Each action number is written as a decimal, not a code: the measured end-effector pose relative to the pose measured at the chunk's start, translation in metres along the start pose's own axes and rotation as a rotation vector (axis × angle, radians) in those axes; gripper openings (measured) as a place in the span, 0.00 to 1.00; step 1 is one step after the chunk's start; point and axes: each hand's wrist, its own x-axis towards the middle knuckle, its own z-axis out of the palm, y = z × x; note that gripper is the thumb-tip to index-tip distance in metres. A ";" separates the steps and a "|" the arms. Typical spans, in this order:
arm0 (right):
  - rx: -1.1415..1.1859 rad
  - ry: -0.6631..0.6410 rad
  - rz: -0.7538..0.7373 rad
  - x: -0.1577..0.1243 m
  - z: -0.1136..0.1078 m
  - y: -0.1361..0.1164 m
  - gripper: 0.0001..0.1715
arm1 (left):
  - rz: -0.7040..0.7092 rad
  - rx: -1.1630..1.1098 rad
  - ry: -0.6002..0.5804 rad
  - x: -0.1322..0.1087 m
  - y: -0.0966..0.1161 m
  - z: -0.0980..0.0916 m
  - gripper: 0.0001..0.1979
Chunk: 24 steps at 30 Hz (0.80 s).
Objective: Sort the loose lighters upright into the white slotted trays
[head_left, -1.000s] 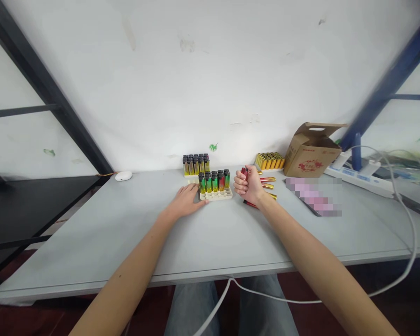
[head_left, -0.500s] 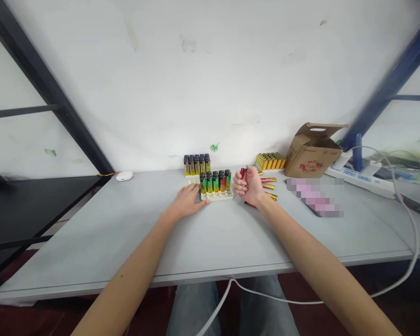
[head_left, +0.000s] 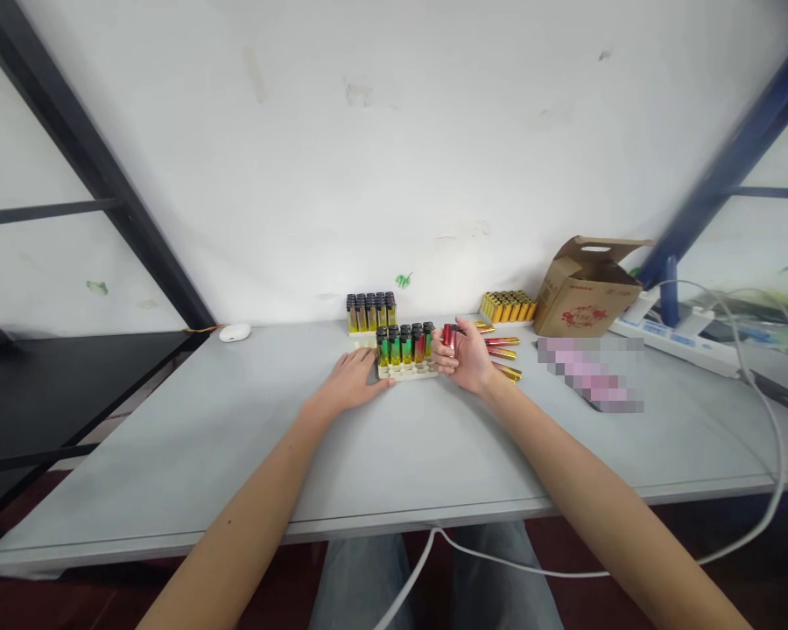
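A white rack [head_left: 407, 372] with round holes stands in the middle of the desk, its back rows filled with upright lighters [head_left: 405, 346] with black tops and green, yellow or red bodies. My left hand [head_left: 351, 376] lies with fingers stretched out along the rack's left side, its thumb at the front left corner. At the rack's right end, my right hand [head_left: 466, 357] is closed around a shiny red lighter [head_left: 448, 339], held upright; part of it is hidden by the fingers. Behind that hand, several red and gold lighters [head_left: 504, 353] lie loose on the desk.
Another group of black-topped lighters [head_left: 371, 313] stands behind, near the wall. At the right back are a rack of gold cylinders [head_left: 509, 306], an open cardboard box [head_left: 581, 297] and a power strip [head_left: 683, 341]. A blurred phone-like object [head_left: 591, 374] lies nearer. A white case [head_left: 235, 332] sits left.
My right hand has moved slightly left and down, closer to the rack, with the red lighter still in it. My left hand stays beside the rack.
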 end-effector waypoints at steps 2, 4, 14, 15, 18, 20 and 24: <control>-0.014 -0.008 0.012 -0.001 0.003 0.001 0.20 | -0.004 -0.002 0.007 0.000 0.001 0.000 0.30; -0.021 0.010 0.013 -0.001 0.005 0.003 0.17 | -0.006 -0.005 0.013 0.000 0.001 0.000 0.29; 0.107 0.014 -0.105 -0.005 0.005 0.001 0.19 | -0.003 -0.040 0.012 -0.001 0.001 -0.001 0.29; 0.114 0.006 -0.118 -0.005 0.006 0.000 0.18 | -0.003 -0.040 0.009 -0.001 0.001 -0.001 0.29; 0.117 -0.022 -0.109 -0.006 0.006 0.001 0.17 | -0.007 -0.029 0.001 -0.001 0.001 -0.001 0.30; 0.110 -0.040 -0.086 -0.005 0.005 0.002 0.17 | -0.006 -0.021 0.003 -0.001 0.002 -0.002 0.30; 0.124 -0.042 -0.088 -0.003 0.003 0.004 0.16 | -0.002 -0.025 0.007 -0.001 0.002 -0.002 0.30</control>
